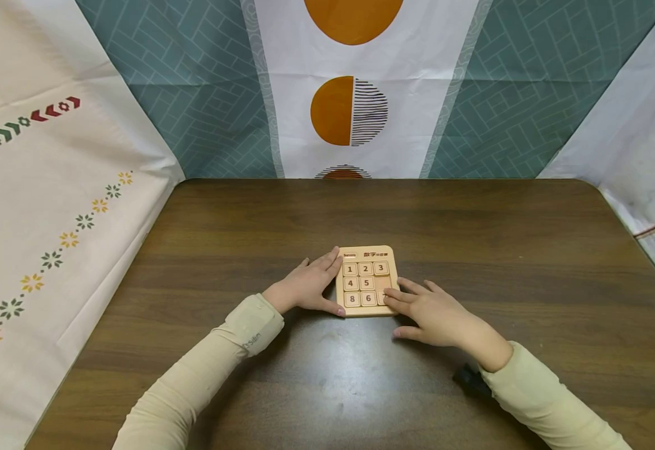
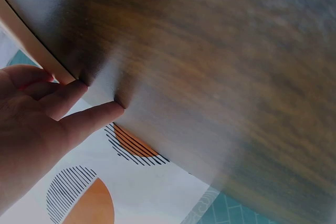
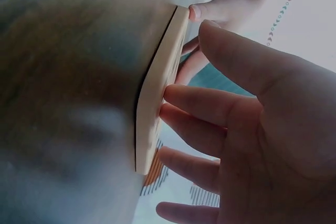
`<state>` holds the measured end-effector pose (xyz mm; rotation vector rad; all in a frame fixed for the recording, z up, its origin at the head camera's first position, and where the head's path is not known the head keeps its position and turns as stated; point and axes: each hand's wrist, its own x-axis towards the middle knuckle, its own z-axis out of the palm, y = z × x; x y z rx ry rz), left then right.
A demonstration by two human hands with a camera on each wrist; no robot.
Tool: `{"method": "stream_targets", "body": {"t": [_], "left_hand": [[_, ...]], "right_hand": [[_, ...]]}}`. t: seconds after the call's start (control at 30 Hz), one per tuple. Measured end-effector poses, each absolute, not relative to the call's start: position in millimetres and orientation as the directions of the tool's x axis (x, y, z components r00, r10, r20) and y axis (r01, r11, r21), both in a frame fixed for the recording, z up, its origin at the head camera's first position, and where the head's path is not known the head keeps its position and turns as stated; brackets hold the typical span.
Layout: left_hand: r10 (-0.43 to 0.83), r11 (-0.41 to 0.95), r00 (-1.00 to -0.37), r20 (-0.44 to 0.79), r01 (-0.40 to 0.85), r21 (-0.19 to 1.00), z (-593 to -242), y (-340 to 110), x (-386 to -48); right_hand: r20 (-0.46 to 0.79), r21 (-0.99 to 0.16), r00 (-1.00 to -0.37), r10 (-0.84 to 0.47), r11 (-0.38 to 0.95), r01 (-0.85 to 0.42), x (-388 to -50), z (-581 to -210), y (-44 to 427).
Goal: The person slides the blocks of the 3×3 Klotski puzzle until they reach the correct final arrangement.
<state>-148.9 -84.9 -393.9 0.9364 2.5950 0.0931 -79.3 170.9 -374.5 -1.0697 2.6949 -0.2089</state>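
Note:
A wooden number sliding puzzle (image 1: pixel 368 312) lies flat on the table in the head view. Its tiles read 1, 2, 3 on top, 4 and 5 in the middle, 8 and 6 below. A gap shows at the middle row's right end. The lower right tile (image 1: pixel 382 299) is partly hidden by a fingertip. My left hand (image 1: pixel 313 281) rests along the puzzle's left edge, thumb at the lower left corner, fingers mostly straight. From the right, my right hand (image 1: pixel 437 315) touches the lower right tile with extended fingers, its thumb apart from the board.
The puzzle sits on a brown wooden table (image 1: pixel 249 219). Behind the far edge hangs a green and white patterned cloth (image 1: pixel 215 112). A white cloth with flower motifs (image 1: pixel 97 275) borders the left side. A dark object (image 1: pixel 470 380) shows beneath my right wrist.

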Motion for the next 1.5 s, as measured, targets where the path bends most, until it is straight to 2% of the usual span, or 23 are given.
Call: {"method": "stream_targets", "body": {"t": [0.6,0.73,0.87,0.97,1.5], "left_hand": [[0.622,0.780,-0.709,-0.332,0.597,0.187,-395.4,-84.3,-150.0],[0.624,0.779,-0.708,-0.329,0.599,0.188,-396.1,-84.3,-150.5],[0.627,0.777,-0.708,-0.324,0.601,0.188,-396.8,-84.5,-150.9],[0.627,0.777,-0.710,-0.321,0.600,0.190,-396.8,-84.6,-150.8],[0.627,0.777,-0.711,-0.320,0.601,0.188,-398.3,-85.4,-150.9]], "right_hand": [[-0.180,-0.200,-0.723,-0.668,0.744,-0.638,-102.6,-376.7,166.0],[-0.156,-0.227,-0.691,-0.706,0.706,-0.670,-96.6,-376.1,161.1],[-0.154,-0.261,-0.632,-0.760,0.648,-0.716,-89.0,-376.6,154.8],[-0.159,-0.256,-0.615,-0.772,0.634,-0.730,-85.4,-376.0,152.1],[-0.164,-0.280,-0.654,-0.739,0.670,-0.687,-85.3,-374.7,170.7]]}}
